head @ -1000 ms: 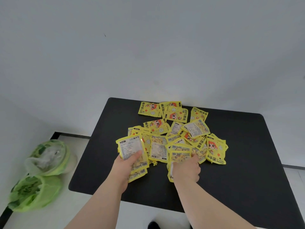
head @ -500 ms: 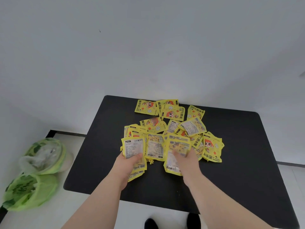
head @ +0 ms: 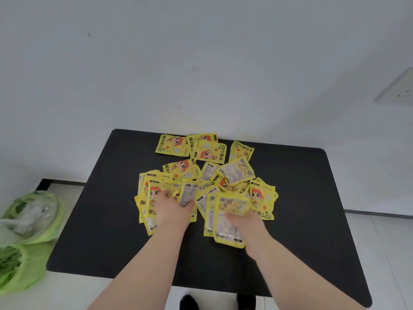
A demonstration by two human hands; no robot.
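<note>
a: few gathered yet?
b: roughly a handful each side. noted left hand curled round a stack at the pile's near-left edge, pinching one more packet, white back up. noted right hand gripping a second bunch at the near edge; cannot tell finger spread, blurred.
a: left to do?
b: judged most: over a dozen yellow packets loose and overlapping mid-table.
a: containers?
b: logged two green bags far left, off the table; clear plastic and leafy stuff inside, no packets seen.
</note>
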